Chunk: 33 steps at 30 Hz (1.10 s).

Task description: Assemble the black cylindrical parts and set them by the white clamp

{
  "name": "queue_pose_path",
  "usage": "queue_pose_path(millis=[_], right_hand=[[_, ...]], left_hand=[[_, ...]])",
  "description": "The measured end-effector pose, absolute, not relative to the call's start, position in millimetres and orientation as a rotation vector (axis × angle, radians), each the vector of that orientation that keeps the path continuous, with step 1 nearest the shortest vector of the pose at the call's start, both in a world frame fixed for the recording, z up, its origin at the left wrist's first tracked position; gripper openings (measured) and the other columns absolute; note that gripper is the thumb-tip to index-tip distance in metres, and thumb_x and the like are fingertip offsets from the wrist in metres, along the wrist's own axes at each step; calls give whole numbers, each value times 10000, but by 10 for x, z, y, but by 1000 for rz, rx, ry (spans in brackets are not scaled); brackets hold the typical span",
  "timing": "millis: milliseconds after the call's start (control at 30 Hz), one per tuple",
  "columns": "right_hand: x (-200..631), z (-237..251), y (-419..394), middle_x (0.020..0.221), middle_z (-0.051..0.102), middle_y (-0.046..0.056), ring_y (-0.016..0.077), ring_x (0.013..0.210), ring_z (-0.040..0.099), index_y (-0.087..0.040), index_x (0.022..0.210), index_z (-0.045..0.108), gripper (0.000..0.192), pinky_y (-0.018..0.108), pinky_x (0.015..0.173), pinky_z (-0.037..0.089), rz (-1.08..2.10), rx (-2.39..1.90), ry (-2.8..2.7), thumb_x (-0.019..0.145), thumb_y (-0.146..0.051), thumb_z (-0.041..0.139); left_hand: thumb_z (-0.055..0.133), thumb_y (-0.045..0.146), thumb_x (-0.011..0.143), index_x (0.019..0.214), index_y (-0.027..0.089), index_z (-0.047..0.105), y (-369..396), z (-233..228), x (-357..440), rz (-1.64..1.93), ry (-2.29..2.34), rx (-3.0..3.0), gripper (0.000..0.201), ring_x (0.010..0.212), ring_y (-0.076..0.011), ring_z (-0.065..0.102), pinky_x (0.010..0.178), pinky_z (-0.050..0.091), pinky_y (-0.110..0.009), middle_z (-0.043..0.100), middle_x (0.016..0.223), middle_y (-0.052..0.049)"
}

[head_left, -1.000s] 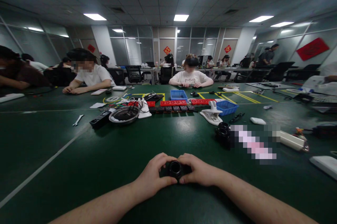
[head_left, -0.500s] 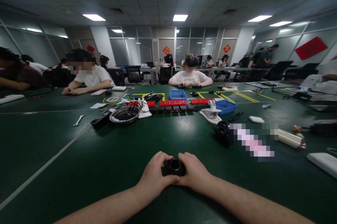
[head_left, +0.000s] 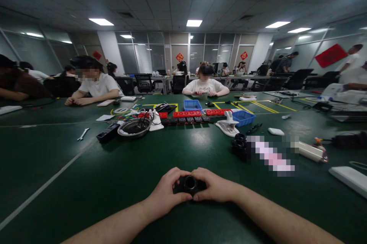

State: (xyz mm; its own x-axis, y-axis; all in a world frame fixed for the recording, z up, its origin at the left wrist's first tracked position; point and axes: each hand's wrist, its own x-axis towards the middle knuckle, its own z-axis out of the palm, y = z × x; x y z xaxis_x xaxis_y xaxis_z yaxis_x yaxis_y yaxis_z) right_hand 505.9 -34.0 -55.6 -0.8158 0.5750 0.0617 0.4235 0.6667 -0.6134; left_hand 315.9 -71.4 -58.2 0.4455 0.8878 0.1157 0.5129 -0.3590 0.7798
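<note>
1. A small wrench [head_left: 83, 134] is seen lying on the green table [head_left: 86, 183], far to the left of the black ring-shaped part [head_left: 190, 184] and farther from the viewer.
2. A round metal dish [head_left: 134, 127] with cables in it is placed well beyond the part, to its left.
3. The left hand [head_left: 166, 194] is closed on the part's left side, thumb below and fingers curled over the top.
4. The part is held between both hands, low at or just above the table's near middle, its round opening turned toward the viewer.
5. The right hand [head_left: 214, 189] is clamped on the part's right side, its fingertips close to those of the left.
6. A cluster of similar black parts [head_left: 239, 145] is seen beyond the held part, to its right.
</note>
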Motion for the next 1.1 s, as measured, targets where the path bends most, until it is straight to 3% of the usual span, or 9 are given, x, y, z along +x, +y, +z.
queue_pose_path(millis=[733,1100], right_hand=[[5057,-574,-324,828,544,9,157,771,466,-162,900,562,325,268,709,357,895,-834,-2613,627,-302,666],[5004,-640,-351,746,493,-15,130,690,444,-155,761,523,343,213,578,337,891,-1022,-2518,545,-350,705]], left_hand=[[637,234,641,1007,237,527,-720,-558,3175,690,1182,1954,382,734,-142,456,605,355,-219,478,863,5],[681,280,597,927,206,546,-729,-585,3192,738,1235,1977,363,735,-149,444,614,346,-224,478,827,7]])
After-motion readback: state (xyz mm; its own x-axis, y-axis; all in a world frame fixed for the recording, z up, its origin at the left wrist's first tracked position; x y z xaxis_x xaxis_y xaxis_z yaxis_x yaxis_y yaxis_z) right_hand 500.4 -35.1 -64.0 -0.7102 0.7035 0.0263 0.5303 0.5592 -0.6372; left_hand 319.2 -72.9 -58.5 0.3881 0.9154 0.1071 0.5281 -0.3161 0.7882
